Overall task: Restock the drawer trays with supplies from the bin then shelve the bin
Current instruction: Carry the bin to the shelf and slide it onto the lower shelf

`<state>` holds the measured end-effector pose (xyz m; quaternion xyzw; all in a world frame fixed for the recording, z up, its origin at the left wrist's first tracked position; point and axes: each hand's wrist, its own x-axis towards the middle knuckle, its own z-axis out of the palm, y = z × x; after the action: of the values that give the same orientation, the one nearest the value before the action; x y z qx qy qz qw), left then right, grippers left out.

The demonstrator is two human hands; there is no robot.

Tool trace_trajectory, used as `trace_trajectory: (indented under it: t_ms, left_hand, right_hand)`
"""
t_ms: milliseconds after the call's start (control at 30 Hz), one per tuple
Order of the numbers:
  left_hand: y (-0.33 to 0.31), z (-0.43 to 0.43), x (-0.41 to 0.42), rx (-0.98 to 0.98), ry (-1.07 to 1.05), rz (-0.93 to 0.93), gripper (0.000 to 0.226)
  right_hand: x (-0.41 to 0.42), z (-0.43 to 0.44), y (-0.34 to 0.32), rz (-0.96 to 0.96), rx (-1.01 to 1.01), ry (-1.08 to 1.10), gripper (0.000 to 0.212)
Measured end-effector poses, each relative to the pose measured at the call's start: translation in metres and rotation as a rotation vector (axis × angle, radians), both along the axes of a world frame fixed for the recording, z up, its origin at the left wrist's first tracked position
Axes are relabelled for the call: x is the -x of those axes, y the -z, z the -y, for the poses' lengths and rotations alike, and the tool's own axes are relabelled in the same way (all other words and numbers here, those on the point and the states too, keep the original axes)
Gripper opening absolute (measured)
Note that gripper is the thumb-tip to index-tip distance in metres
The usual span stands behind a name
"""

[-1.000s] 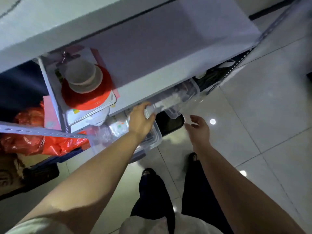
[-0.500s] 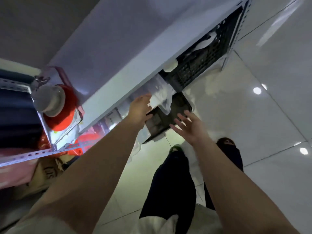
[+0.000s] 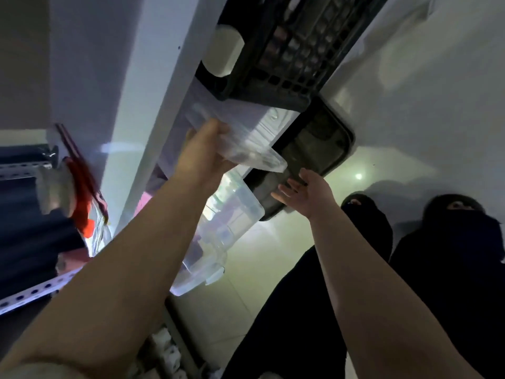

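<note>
Clear bin (image 3: 252,152) gripped by my left hand (image 3: 205,157), half under the shelf (image 3: 153,77); right hand (image 3: 308,196) spread, empty, just beside; shelving looks unfinished.

left hand (image 3: 204,157) gripping, right hand (image 3: 308,196) splayed

clear glossy plastic bin (image 3: 254,151) (black plastic crate (image 3: 287,58)).
</note>
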<state>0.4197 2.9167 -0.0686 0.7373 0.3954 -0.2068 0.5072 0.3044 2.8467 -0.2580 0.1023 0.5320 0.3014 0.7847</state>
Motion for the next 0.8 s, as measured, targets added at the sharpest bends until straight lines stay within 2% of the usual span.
trace_trajectory:
  t_ms: [67, 100, 133, 167, 267, 333, 400, 567, 667, 800]
  left_hand:
    - [-0.006, -0.017, 0.012, 0.138, -0.007, -0.014, 0.038]
    - [-0.009, -0.026, 0.019, 0.202, -0.016, -0.006, 0.023]
    - [-0.012, -0.033, 0.025, 0.240, -0.018, 0.007, 0.020]
    - [-0.015, -0.040, 0.032, 0.264, -0.008, 0.010, 0.028]
    - [-0.020, -0.063, 0.051, 0.320, 0.046, 0.007, 0.054]
    - [-0.022, -0.075, 0.061, 0.350, 0.066, 0.006, 0.065]
    - [-0.021, -0.082, 0.070, 0.380, 0.063, 0.009, 0.069]
    - [-0.015, -0.086, 0.091, 0.503, 0.089, 0.034, 0.074]
    - [-0.010, -0.086, 0.112, 0.570, 0.054, 0.040, 0.081]
    - [-0.009, -0.091, 0.139, 0.650, -0.012, 0.029, 0.086]
  right_hand:
    - [-0.008, -0.010, 0.019, 0.021, 0.024, -0.096, 0.024]
    - [-0.012, -0.015, 0.028, 0.045, 0.027, -0.138, 0.024]
    - [-0.015, -0.021, 0.035, 0.070, 0.018, -0.160, 0.018]
    - [-0.019, -0.027, 0.042, 0.088, 0.001, -0.167, 0.015]
    - [-0.022, -0.042, 0.056, 0.154, -0.045, -0.145, 0.022]
    - [-0.017, -0.049, 0.061, 0.164, -0.032, -0.128, 0.012]
    - [-0.010, -0.050, 0.064, 0.179, 0.023, -0.176, 0.006]
    - [0.003, -0.026, 0.063, 0.164, 0.163, -0.292, 0.011]
    - [0.010, -0.004, 0.062, 0.174, 0.260, -0.267, 0.010]
    - [0.027, 0.024, 0.061, 0.249, 0.265, -0.249, 0.015]
